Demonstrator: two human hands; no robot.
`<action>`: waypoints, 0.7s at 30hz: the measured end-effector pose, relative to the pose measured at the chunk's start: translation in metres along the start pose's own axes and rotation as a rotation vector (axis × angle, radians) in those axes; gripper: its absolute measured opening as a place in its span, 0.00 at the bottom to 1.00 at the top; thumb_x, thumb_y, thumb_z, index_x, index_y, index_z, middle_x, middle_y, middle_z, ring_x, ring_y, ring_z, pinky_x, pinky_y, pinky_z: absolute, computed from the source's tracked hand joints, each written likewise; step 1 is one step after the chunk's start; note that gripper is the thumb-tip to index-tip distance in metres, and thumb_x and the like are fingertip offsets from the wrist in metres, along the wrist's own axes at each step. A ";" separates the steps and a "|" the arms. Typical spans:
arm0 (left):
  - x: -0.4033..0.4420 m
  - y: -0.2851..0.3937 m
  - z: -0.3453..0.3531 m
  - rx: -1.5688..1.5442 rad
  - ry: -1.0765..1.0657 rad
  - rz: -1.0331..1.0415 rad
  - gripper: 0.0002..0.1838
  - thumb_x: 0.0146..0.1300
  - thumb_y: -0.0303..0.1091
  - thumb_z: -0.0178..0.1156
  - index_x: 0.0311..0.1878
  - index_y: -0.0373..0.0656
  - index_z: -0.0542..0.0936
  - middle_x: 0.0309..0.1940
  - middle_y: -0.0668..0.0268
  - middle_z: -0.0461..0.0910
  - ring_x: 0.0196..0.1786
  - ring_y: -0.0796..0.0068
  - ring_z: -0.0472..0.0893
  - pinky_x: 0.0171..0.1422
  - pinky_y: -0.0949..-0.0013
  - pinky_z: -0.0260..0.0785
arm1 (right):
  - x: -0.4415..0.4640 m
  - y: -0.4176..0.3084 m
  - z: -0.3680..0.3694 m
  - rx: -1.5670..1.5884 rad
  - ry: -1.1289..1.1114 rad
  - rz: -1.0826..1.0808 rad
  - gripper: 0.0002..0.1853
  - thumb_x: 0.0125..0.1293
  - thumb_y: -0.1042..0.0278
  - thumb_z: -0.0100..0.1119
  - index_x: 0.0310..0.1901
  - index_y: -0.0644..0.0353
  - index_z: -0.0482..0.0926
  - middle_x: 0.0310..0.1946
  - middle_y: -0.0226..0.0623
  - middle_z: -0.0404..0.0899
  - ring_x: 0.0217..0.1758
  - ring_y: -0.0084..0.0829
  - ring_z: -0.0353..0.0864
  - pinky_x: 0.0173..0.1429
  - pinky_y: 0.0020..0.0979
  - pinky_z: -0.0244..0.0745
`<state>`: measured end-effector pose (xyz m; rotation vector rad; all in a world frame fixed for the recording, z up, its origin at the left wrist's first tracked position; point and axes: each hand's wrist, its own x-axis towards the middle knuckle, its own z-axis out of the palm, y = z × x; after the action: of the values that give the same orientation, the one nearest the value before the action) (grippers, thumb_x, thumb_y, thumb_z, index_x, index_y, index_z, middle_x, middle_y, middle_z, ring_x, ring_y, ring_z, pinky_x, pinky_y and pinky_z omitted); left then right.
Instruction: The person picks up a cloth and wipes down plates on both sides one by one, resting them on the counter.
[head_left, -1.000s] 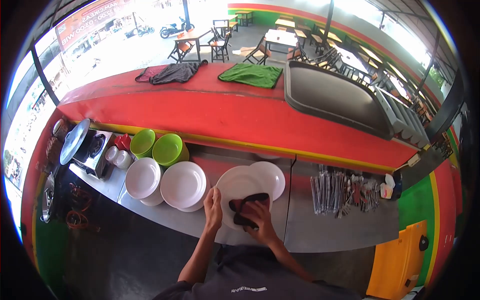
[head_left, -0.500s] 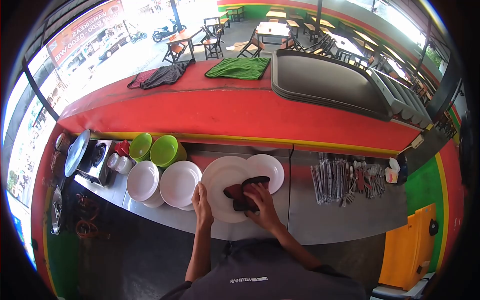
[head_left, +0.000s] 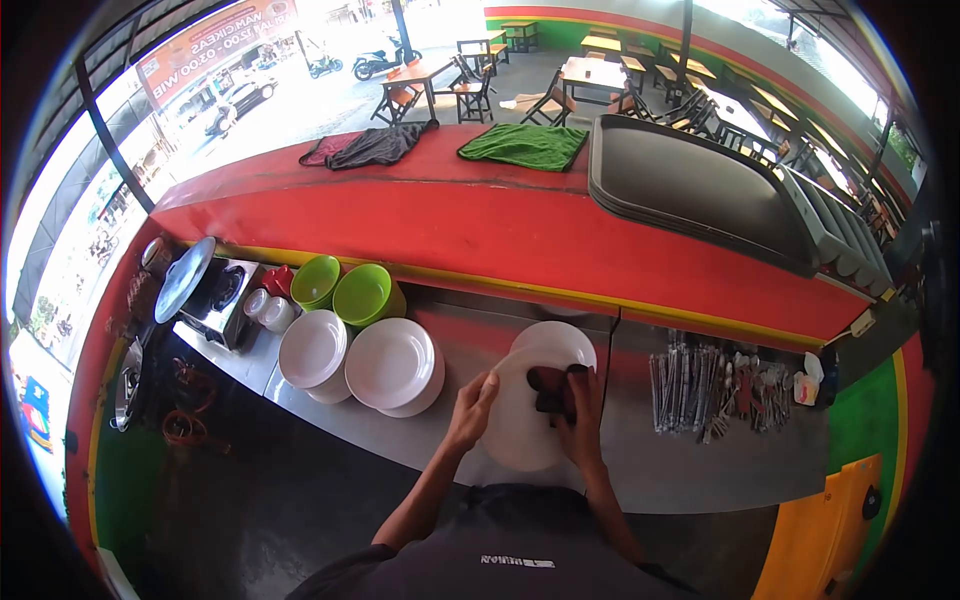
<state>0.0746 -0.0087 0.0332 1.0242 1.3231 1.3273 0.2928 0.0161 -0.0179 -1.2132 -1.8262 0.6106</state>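
Note:
My left hand [head_left: 472, 410] is closed on the left rim of a large white plate [head_left: 515, 425], held tilted above the steel counter. In my right hand [head_left: 584, 418] is a dark red and black cloth [head_left: 552, 388], pressed against the right part of that plate. Just behind, partly covered by it, lies another white plate [head_left: 560, 338]. To the left of my left hand stand two stacks of white plates, a nearer stack [head_left: 394, 362] and a farther-left stack [head_left: 313, 350].
Green bowls [head_left: 366, 296] and a stove [head_left: 226, 290] are at the counter's left. Wrapped cutlery [head_left: 685, 388] lies on the right. Along the red ledge [head_left: 400, 215] are a green cloth [head_left: 525, 146], a dark cloth [head_left: 375, 148] and stacked trays [head_left: 690, 190].
The view has turned slightly left, shifting the scene rightward. The held plate is now tilted more steeply, and my right hand with the cloth has moved to its right side.

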 end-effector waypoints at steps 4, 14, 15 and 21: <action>-0.001 0.015 -0.001 0.152 -0.152 -0.034 0.28 0.81 0.52 0.49 0.65 0.34 0.77 0.47 0.64 0.82 0.52 0.77 0.75 0.60 0.69 0.69 | 0.001 0.004 0.000 0.082 0.017 -0.003 0.43 0.51 0.80 0.66 0.73 0.53 0.68 0.81 0.50 0.50 0.83 0.60 0.46 0.82 0.55 0.48; 0.011 0.007 0.008 0.323 -0.238 0.068 0.29 0.80 0.54 0.48 0.70 0.39 0.75 0.58 0.48 0.82 0.65 0.59 0.79 0.68 0.60 0.67 | 0.028 -0.016 -0.004 0.045 0.043 -0.177 0.37 0.52 0.79 0.59 0.69 0.56 0.71 0.79 0.50 0.57 0.83 0.58 0.48 0.84 0.56 0.43; 0.011 0.004 0.010 0.329 -0.244 0.067 0.29 0.80 0.53 0.48 0.70 0.40 0.75 0.59 0.47 0.82 0.66 0.56 0.79 0.68 0.59 0.67 | 0.029 -0.017 -0.004 0.054 0.051 -0.185 0.37 0.52 0.80 0.57 0.69 0.57 0.71 0.79 0.50 0.57 0.83 0.58 0.49 0.84 0.54 0.44; 0.007 0.013 0.014 0.299 -0.180 0.130 0.28 0.81 0.52 0.48 0.70 0.40 0.75 0.57 0.47 0.83 0.64 0.59 0.80 0.67 0.60 0.68 | 0.029 -0.013 -0.003 0.072 0.048 -0.119 0.39 0.52 0.75 0.62 0.71 0.56 0.69 0.79 0.52 0.55 0.83 0.60 0.48 0.83 0.58 0.44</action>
<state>0.0857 0.0015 0.0467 1.4217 1.3609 1.1199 0.2836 0.0370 0.0041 -1.0552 -1.8066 0.5708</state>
